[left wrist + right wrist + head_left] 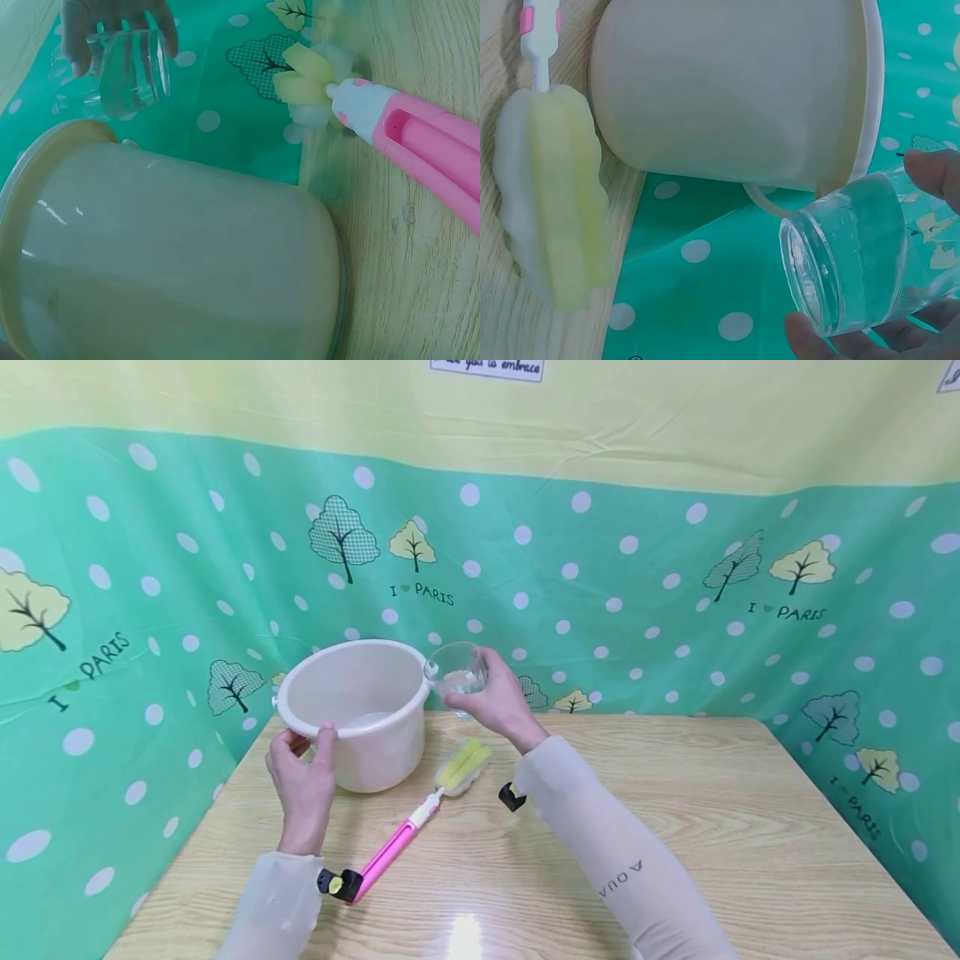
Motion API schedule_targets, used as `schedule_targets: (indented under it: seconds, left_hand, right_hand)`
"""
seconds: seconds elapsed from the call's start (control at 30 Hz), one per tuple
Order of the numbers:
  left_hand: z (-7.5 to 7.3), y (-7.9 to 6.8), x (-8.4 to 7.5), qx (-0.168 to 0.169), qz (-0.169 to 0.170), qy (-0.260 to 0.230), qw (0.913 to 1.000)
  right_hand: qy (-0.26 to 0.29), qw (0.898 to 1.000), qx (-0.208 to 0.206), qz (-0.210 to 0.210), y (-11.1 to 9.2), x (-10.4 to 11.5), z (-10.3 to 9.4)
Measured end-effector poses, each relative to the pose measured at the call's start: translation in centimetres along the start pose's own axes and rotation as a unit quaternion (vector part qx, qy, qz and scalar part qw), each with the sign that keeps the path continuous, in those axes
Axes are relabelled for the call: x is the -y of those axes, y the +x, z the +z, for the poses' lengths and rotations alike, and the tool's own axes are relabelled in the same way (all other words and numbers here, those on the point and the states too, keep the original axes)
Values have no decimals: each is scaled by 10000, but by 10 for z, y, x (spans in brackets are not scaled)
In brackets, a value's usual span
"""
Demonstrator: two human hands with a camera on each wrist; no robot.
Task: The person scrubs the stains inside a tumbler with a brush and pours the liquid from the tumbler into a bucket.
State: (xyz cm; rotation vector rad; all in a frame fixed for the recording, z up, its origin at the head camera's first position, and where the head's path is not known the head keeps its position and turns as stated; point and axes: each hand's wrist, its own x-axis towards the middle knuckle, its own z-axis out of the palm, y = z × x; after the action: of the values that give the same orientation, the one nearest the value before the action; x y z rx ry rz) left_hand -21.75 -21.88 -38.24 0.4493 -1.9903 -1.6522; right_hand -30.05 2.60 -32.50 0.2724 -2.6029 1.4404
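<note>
A white bucket [382, 752] stands at the back left of the wooden table. My left hand [303, 789] grips its near rim, thumb over the edge. Above the table, beside the bucket's right rim, my right hand [498, 697] holds a clear glass [456, 670]. Thumb and fingers wrap the glass's sides, and its mouth faces up in the head view. The right wrist view shows the glass [855, 255] close by the bucket's rim, with something clear like water inside. A pink-handled sponge brush [420, 814] lies in front of the bucket.
The brush's yellow and white sponge head [555, 195] lies close to the bucket's base. A green dotted curtain [570, 602] with printed trees hangs behind and at both sides of the table [675, 802].
</note>
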Motion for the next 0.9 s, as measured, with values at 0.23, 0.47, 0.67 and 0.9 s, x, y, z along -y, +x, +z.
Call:
schedule_targets:
  seconds: [0.23,0.47,0.67,0.9]
  left_hand:
    - [1,0,-1,24,4,14,10000]
    - [0,0,0,29,-1,39,10000]
    - [0,0,1,15,25,12,10000]
    - [0,1,0,21,34,20,10000]
  right_hand:
    - [-90,10000,21,-21,3,3,1]
    - [-235,9997,18,-58,5,4,3]
    - [-294,9995,29,-67,7,4,5]
    - [-381,9992,39,-88,8,8,4]
